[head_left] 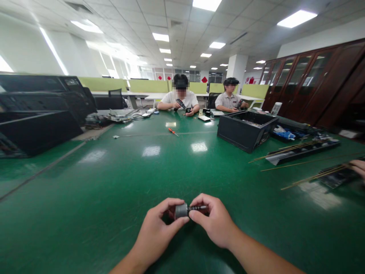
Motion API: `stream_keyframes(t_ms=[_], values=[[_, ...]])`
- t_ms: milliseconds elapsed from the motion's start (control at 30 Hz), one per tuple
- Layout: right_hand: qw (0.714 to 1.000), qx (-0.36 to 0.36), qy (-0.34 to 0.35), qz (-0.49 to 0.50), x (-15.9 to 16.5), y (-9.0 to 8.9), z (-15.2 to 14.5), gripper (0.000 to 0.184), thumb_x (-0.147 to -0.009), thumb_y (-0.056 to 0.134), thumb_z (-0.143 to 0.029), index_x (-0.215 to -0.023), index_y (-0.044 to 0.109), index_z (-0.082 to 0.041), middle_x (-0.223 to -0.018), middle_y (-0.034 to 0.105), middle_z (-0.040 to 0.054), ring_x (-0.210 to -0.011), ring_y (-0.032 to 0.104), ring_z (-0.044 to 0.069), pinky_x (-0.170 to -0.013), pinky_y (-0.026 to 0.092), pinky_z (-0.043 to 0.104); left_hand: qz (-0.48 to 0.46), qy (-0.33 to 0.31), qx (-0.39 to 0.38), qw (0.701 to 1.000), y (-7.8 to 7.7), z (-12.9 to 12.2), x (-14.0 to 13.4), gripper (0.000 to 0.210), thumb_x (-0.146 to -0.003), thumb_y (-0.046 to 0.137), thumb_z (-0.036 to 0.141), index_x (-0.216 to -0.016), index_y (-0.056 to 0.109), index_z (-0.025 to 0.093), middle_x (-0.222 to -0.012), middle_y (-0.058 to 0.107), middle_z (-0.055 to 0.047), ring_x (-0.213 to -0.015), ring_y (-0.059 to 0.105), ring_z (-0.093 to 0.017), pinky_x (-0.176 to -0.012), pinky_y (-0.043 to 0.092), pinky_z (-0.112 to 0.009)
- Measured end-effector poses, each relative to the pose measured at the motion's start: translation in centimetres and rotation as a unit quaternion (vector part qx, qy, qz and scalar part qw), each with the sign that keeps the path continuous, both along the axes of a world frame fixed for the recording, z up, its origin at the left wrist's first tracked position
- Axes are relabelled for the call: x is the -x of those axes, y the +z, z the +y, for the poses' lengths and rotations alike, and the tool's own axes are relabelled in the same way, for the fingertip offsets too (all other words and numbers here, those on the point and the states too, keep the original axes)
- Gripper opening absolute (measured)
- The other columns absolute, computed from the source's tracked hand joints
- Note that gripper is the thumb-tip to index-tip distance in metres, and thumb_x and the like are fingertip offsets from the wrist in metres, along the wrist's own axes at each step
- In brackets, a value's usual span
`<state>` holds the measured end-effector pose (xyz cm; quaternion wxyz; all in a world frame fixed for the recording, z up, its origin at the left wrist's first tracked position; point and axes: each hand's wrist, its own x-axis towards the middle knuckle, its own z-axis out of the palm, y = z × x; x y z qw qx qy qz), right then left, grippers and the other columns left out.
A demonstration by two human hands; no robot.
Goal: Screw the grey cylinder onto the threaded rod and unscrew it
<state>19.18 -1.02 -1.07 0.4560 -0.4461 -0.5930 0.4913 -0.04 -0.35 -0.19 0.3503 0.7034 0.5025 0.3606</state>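
Just above the near part of the green tabletop (137,171), my left hand (155,224) grips a small grey metal cylinder (181,211) between thumb and fingers. A thin dark shaft with ridges or a spiral (196,208) sticks out of its right end. My right hand (216,219) is closed around this shaft, thumb below and fingers above. The piece lies roughly level between both hands. I cannot tell its exact kind, and some of the shaft is covered by my right fingers.
An orange-handled screwdriver (172,131) lies mid-table. Dark computer cases (40,129) stand at left, and another black case (242,131) at right. Thin brass-coloured rods (313,178) lie near another person's hand (357,167). Two people (182,99) sit across, each holding a tool.
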Motion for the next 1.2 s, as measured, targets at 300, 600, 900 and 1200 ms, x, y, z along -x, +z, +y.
stream_keyframes(t_ms=[300,600,900,1200], values=[[0.999,0.024,0.014,0.018,-0.03,0.26,0.24,0.008,-0.080,0.065,-0.022,-0.084,0.066,-0.016,-0.067,0.058,-0.0018,-0.062,0.052,0.013,-0.060,0.040,0.024,0.021,0.002,-0.042,0.999,0.12,-0.02,0.08,0.027,-0.077,0.073,0.036,-0.100,0.070,0.023,-0.092,0.073,-0.001,-0.084,0.067,-0.020,-0.077,0.051,-0.031],[1.000,0.023,0.009,0.002,-0.01,0.31,-0.07,0.007,-0.081,0.064,-0.022,-0.085,0.065,-0.016,-0.067,0.057,-0.0021,-0.062,0.051,0.012,-0.060,0.040,0.024,0.023,0.005,-0.054,0.998,0.04,-0.15,0.10,0.027,-0.077,0.073,0.036,-0.101,0.070,0.023,-0.093,0.073,-0.003,-0.084,0.067,-0.021,-0.077,0.052,-0.032],[1.000,0.005,-0.002,-0.021,-0.13,0.50,-0.16,0.008,-0.080,0.064,-0.023,-0.084,0.066,-0.017,-0.070,0.059,-0.0011,-0.064,0.051,0.013,-0.062,0.041,0.024,0.020,0.004,-0.036,0.999,0.11,-0.06,0.06,0.029,-0.077,0.073,0.037,-0.102,0.069,0.022,-0.094,0.072,-0.004,-0.085,0.066,-0.022,-0.079,0.052,-0.034],[1.000,-0.002,-0.005,-0.016,-0.22,0.38,0.02,0.008,-0.079,0.064,-0.021,-0.086,0.065,-0.017,-0.069,0.059,-0.0019,-0.063,0.051,0.012,-0.062,0.041,0.024,0.015,0.010,-0.031,0.999,-0.01,0.04,0.15,0.031,-0.077,0.072,0.038,-0.103,0.068,0.021,-0.094,0.071,-0.004,-0.084,0.067,-0.022,-0.079,0.053,-0.034]])
